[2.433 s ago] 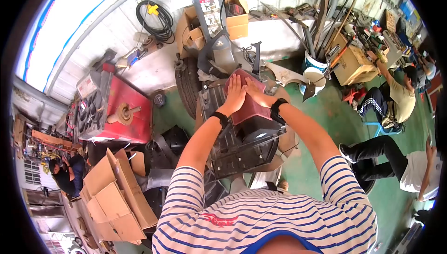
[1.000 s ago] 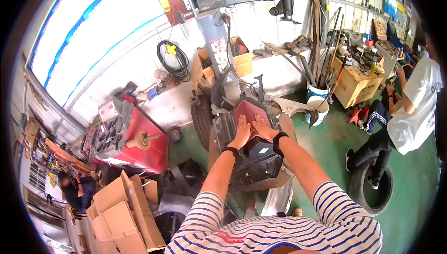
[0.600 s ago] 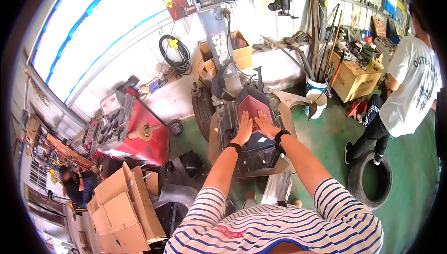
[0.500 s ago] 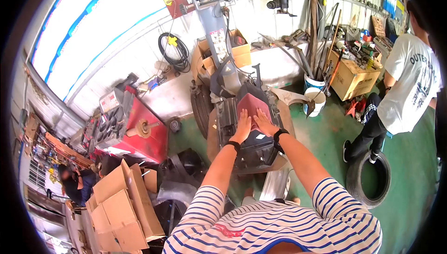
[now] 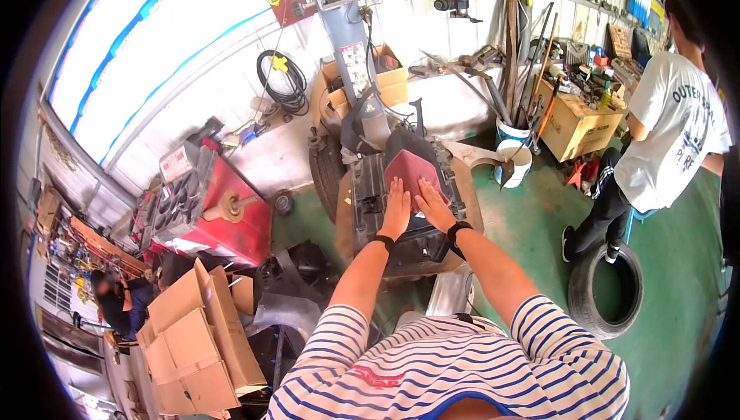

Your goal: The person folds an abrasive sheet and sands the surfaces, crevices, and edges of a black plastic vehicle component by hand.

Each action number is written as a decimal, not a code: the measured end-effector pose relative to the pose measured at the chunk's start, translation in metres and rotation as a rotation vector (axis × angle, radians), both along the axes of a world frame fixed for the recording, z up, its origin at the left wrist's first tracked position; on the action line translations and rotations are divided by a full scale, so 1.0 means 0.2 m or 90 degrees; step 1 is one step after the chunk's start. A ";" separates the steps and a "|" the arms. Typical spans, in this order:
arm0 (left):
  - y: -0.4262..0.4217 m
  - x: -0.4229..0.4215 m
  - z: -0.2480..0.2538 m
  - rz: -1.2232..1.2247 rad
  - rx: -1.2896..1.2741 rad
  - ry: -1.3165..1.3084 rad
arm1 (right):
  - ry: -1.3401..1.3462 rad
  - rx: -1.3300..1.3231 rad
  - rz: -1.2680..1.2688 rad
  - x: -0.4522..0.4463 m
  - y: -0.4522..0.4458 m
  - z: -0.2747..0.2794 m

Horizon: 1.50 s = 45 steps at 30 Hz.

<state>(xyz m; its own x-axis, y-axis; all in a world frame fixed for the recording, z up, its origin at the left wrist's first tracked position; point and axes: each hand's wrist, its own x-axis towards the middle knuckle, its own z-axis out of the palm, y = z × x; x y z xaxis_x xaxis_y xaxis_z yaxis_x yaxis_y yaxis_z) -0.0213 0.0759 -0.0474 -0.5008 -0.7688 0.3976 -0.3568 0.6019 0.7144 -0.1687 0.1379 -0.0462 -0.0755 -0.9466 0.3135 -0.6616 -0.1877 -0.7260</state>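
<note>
A dull red, flat sheet or pad (image 5: 413, 169) rests on a black plastic assembly (image 5: 368, 198) in front of me. My left hand (image 5: 396, 210) lies flat over the sheet's left lower part, its fingers stretched out. Beside it, my right hand (image 5: 435, 206) presses flat on the right lower part, fingers extended and slightly apart. Neither hand grips anything. Whether the sheet is cloth or a solid panel I cannot tell. The assembly sits on a brown, worn platform (image 5: 472, 216) under a grey machine column (image 5: 347, 50).
A red machine with a shaft (image 5: 243, 227) and cardboard boxes (image 5: 181, 343) stand on the left. At right, a person in a white T-shirt (image 5: 674, 127) stands near a loose tire (image 5: 574, 289). Buckets (image 5: 518, 159) hold long tools. Another person (image 5: 127, 300) is far left.
My view has shifted slightly. Both hands stay flat on the red sheet, now a little lower toward its near edge.
</note>
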 end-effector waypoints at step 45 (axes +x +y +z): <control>0.06 0.19 0.97 -0.200 -0.356 -0.176 | 0.426 -0.329 0.303 -0.34 0.11 1.00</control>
